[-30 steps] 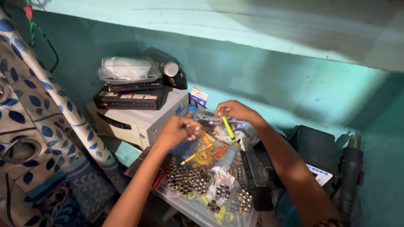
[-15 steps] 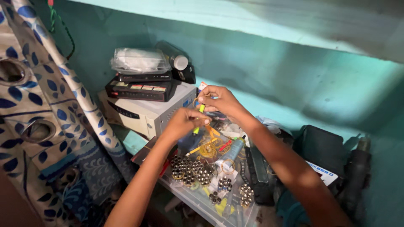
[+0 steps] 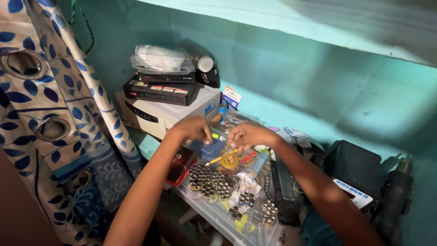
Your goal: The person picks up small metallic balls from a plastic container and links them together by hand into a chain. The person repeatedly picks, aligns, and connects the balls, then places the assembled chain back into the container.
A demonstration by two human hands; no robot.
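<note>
Both forearms bare, no sleeves, rings or watch visible.

A clear plastic bag holding something white [image 3: 161,59] lies on top of a flat black box with a row of small red and white labels along its front [image 3: 159,91], which in turn rests on a cream-white rectangular box with a small blue label near its right corner [image 3: 166,114]. Just behind that stack's right corner a small white card packet with red and blue print [image 3: 231,96] stands tilted against the teal wall. Well apart at the right, a white strip label with blue marks [image 3: 353,193] sits on the front edge of a black boxy device [image 3: 353,166].
</note>
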